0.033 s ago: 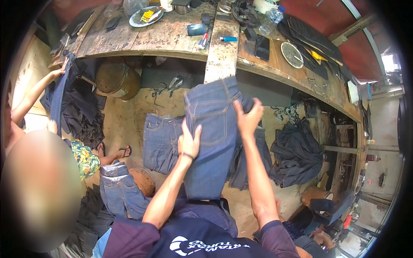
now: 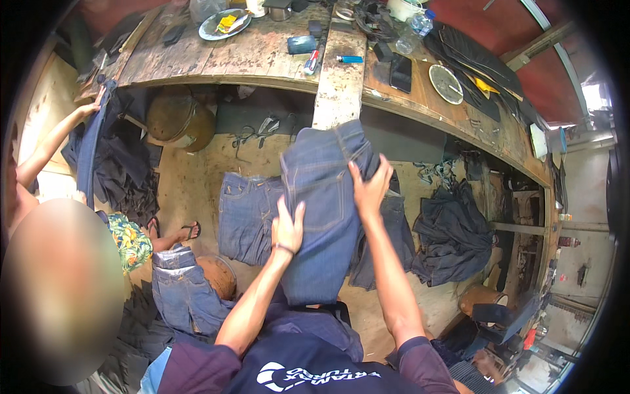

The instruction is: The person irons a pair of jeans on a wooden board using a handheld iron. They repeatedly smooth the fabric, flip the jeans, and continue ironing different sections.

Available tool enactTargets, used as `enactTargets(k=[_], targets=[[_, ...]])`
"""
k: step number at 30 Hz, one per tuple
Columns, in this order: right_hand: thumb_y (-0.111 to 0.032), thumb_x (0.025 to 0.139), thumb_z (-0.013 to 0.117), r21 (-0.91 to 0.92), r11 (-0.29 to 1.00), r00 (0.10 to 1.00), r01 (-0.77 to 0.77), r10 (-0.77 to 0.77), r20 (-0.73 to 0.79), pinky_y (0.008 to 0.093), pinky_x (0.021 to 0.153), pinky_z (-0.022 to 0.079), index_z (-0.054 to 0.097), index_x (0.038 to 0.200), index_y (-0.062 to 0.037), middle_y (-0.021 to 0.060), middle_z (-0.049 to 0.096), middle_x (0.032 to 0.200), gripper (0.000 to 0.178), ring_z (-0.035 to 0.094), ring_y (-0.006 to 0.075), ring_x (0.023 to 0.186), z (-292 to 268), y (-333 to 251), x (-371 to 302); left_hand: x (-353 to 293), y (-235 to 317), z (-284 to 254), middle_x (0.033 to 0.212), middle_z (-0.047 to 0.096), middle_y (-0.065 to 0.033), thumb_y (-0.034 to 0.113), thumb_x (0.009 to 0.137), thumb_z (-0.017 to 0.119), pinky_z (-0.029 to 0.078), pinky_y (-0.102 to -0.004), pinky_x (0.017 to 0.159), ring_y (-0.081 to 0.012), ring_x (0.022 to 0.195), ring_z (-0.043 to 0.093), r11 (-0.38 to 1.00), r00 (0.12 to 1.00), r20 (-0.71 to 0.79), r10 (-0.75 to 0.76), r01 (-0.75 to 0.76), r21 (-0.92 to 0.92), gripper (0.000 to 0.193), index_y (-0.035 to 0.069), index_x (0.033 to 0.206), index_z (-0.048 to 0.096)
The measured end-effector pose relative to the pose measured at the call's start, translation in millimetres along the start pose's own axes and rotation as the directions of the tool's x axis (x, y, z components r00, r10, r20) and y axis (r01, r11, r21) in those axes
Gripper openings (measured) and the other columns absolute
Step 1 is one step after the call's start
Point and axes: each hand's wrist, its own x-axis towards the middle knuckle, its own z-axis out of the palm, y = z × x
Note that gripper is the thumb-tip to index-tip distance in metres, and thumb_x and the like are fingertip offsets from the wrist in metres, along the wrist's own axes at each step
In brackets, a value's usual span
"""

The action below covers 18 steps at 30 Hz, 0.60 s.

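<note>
Evidently handling jeans (image 2: 321,203) at the near end of the plank (image 2: 338,95), touching them left of it with left hand (image 2: 287,230), thumb and fingers apart; right of it with right hand (image 2: 371,190), fingers spread.

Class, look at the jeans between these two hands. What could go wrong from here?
The jeans might shift or crease: the left hand and right hand are at their sides, fingers spread. Their top end meets the stained board in view, so dirt could rub off if the two touch.
</note>
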Motion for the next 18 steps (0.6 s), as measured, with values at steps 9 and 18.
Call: enactTargets(k=[9,18], targets=[[-0.008,0.079,0.087,-0.182,0.944,0.954,0.275,-0.243,0.178,0.0549,0.122,0.037,0.055,0.150,-0.0026,0.0231,0.058,0.145,0.079,0.050,0.0443,0.144,-85.0,-25.6,-137.9,-102.4,-83.4,-41.6,0.086,0.073,-0.0325,0.034,0.116,0.056,0.057,-0.0579,0.070,-0.0529,0.081,0.075,0.989,0.994,0.105,0.032,-0.046,0.138,0.045,0.007,0.151,0.061],[-0.038,0.103,0.080,0.300,0.896,0.943,-0.326,0.287,0.167,0.0483,0.112,0.050,0.065,0.142,0.0046,0.0235,0.070,0.139,0.060,0.065,0.0383,0.131,-25.1,5.4,-59.9,-81.3,-83.0,-1.3,0.093,0.073,-0.0359,0.044,0.118,0.046,0.056,-0.0640,0.077,-0.0575,0.089,0.072,0.993,0.998,0.029,0.059,-0.062,0.105,0.064,-0.006,0.156,0.047]])
